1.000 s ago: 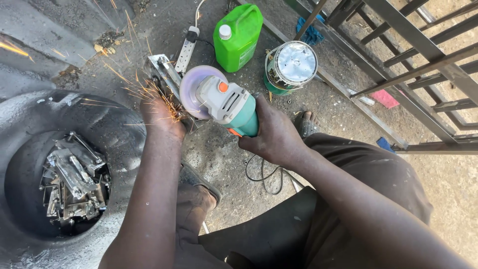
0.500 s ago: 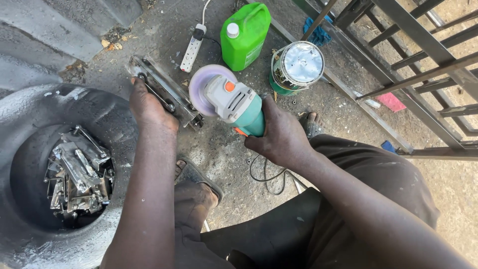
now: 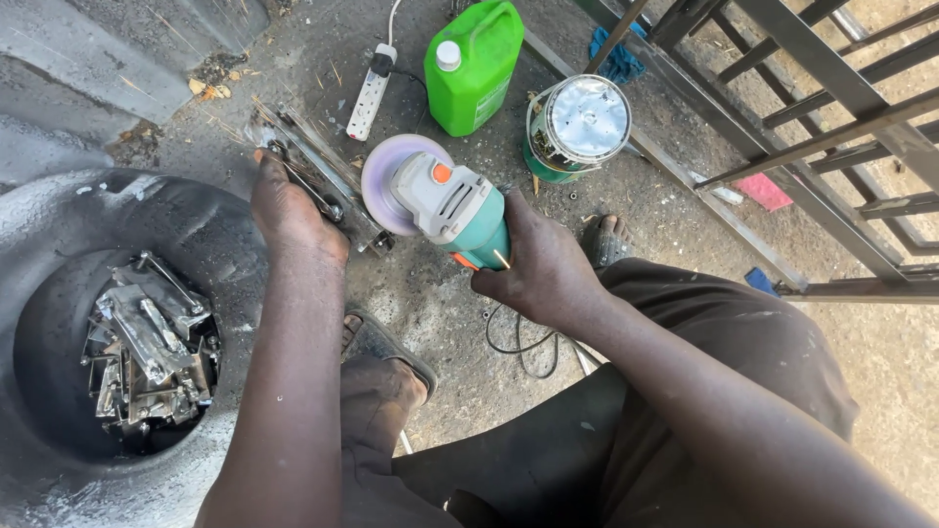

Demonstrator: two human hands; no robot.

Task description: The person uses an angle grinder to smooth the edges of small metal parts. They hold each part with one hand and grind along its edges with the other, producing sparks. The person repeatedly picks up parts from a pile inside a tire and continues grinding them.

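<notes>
My left hand [image 3: 293, 210] presses down on a long flat metal piece [image 3: 318, 166] lying on the concrete ground. My right hand [image 3: 543, 264] grips the teal body of an angle grinder [image 3: 455, 210] with a grey head and an orange button. Its pale purple disc [image 3: 386, 176] stands just right of the metal piece, beside my left hand. No sparks show. A black cable [image 3: 518, 337] runs from under the grinder.
A large black tyre [image 3: 117, 225] at left holds several scrap metal parts [image 3: 147, 347]. A green jerrycan [image 3: 476, 64], a paint tin [image 3: 577, 127] and a white power strip [image 3: 372, 90] stand beyond. Steel gate bars [image 3: 812, 108] lie at right. My sandalled foot [image 3: 381, 347] rests below.
Sparks flew from the disc on the metal piece a second ago; they have stopped. The grinder sits slightly off the piece, and my left hand has shifted along it.
</notes>
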